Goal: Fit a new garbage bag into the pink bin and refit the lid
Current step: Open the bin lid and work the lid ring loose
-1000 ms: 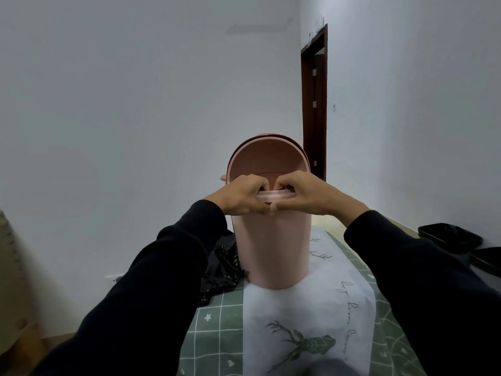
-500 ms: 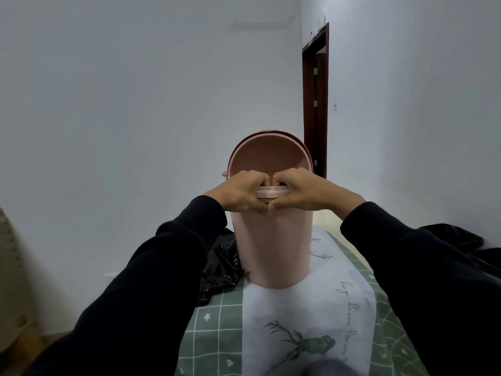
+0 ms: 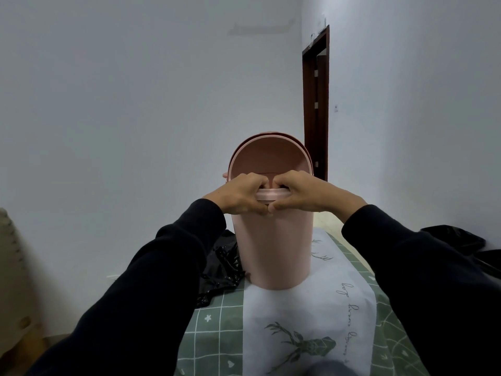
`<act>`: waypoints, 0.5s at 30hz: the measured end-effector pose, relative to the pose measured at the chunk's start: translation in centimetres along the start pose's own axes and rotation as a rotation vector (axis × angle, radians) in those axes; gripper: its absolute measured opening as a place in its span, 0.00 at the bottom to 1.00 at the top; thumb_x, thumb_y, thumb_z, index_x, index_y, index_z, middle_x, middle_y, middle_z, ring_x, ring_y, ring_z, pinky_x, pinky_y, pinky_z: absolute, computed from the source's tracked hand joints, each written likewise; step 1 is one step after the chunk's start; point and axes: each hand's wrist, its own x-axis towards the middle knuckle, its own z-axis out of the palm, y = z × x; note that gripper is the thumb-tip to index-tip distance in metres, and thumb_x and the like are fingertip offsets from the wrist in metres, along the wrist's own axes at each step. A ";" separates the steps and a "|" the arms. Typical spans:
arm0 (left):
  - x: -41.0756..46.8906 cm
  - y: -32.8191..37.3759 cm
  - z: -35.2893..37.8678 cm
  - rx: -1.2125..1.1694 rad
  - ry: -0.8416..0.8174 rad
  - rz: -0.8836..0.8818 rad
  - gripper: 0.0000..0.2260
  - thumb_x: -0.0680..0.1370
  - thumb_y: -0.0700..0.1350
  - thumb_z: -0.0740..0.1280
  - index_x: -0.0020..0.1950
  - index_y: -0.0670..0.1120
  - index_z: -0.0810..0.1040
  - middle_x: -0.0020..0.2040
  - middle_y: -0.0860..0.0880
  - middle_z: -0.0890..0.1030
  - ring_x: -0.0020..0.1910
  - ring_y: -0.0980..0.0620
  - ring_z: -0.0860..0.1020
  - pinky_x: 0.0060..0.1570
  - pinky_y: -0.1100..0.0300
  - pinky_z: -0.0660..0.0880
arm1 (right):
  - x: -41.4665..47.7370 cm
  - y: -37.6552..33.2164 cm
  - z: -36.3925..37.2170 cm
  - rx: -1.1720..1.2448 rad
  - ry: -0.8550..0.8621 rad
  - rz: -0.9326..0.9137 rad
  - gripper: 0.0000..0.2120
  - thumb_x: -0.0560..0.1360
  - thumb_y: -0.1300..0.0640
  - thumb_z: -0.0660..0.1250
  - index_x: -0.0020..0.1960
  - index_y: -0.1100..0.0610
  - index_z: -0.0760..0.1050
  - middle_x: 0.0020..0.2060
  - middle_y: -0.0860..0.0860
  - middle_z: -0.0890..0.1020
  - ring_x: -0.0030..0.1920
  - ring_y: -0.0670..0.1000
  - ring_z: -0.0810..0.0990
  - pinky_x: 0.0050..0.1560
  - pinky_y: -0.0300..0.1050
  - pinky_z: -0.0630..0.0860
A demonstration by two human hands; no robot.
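The pink bin (image 3: 273,248) stands upright on a table covered with a green checked cloth (image 3: 217,329). Its pink lid (image 3: 268,156) is raised and stands on edge above the rim, its hollow underside facing me. My left hand (image 3: 238,195) and my right hand (image 3: 298,192) meet side by side at the near rim, fingers curled over the lid ring and thumbs touching below it. A crumpled black garbage bag (image 3: 222,270) lies on the table just left of the bin's base. The bin's inside is hidden.
A white runner with a deer print (image 3: 301,343) lies under the bin. More black plastic (image 3: 455,237) rests at the right table edge. A dark brown door frame (image 3: 315,104) stands behind the bin, and a beige object (image 3: 10,253) sits at the far left.
Both hands stay clamped on the near rim of the lid ring, with fingers dug slightly further in. The bin and lid hold their place; only my view has shifted a little.
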 end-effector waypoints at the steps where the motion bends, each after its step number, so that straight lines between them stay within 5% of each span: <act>1: 0.0 0.0 0.0 -0.006 -0.001 0.001 0.17 0.66 0.51 0.79 0.36 0.53 0.71 0.34 0.56 0.75 0.33 0.59 0.72 0.32 0.60 0.64 | 0.0 0.1 0.0 0.001 0.006 -0.008 0.17 0.70 0.46 0.78 0.37 0.50 0.71 0.32 0.47 0.72 0.33 0.49 0.69 0.33 0.44 0.63; 15: -0.1 -0.2 -0.3 -0.062 -0.030 -0.020 0.16 0.68 0.51 0.79 0.40 0.53 0.71 0.38 0.55 0.75 0.36 0.57 0.72 0.34 0.59 0.65 | -1.1 3.0 -0.4 0.163 0.119 -0.001 0.16 0.67 0.37 0.76 0.40 0.48 0.80 0.35 0.48 0.80 0.35 0.43 0.75 0.38 0.43 0.70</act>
